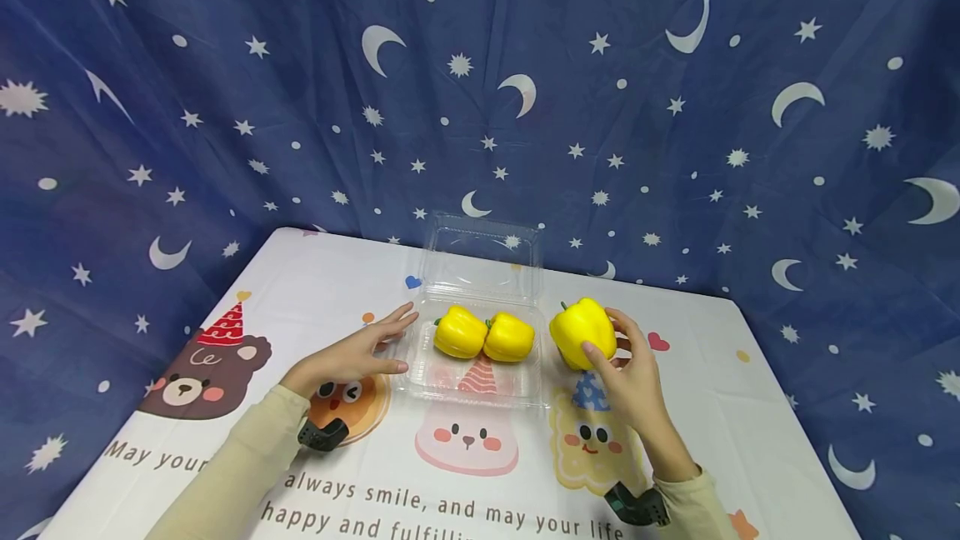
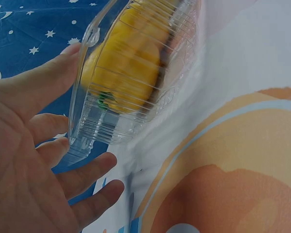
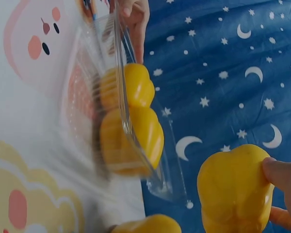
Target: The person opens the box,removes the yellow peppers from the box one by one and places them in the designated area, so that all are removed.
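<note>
A clear plastic clamshell box sits on the table with its lid raised at the back. Inside, side by side, lie two yellow bell peppers, green stems toward the left. My left hand is at the box's left side, fingers spread; in the left wrist view its thumb is right at the clear rim. To the right of the box, my right hand grips another yellow bell pepper between thumb and fingers. Below that one, a further yellow pepper shows partly, cut off by the frame.
A white tablecloth with cartoon animals and printed words covers the table. Behind its back edge hangs a dark blue curtain with moons and stars. Dark bands sit on both wrists.
</note>
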The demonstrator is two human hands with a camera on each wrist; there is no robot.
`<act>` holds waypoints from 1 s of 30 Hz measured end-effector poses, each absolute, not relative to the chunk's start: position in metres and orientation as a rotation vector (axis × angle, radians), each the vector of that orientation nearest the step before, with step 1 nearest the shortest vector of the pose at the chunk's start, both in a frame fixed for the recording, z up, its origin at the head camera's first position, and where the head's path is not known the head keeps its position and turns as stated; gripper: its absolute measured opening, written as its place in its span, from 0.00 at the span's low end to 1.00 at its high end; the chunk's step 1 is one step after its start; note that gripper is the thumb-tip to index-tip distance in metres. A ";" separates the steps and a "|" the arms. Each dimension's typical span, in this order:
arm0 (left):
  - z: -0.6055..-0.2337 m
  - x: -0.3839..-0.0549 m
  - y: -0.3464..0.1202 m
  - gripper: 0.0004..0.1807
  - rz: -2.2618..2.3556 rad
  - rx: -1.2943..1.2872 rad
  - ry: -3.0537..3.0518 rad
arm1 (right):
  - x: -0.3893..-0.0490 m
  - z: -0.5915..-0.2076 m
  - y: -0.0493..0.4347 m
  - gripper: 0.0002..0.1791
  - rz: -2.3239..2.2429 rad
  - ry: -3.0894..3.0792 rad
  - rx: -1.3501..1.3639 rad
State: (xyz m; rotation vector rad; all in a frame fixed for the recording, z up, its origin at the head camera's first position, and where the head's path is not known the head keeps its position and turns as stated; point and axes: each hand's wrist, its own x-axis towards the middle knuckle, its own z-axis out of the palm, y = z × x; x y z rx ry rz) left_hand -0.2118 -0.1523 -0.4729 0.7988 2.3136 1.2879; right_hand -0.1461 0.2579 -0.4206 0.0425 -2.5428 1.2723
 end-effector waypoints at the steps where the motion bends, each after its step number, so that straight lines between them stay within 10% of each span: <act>1: -0.473 -0.212 -0.152 0.45 1.287 0.797 2.314 | -0.146 -0.421 0.261 0.33 1.282 -2.537 0.038; 30: -0.474 -0.211 -0.152 0.45 1.283 0.796 2.309 | -0.158 -0.438 0.313 0.37 1.212 -2.534 -0.359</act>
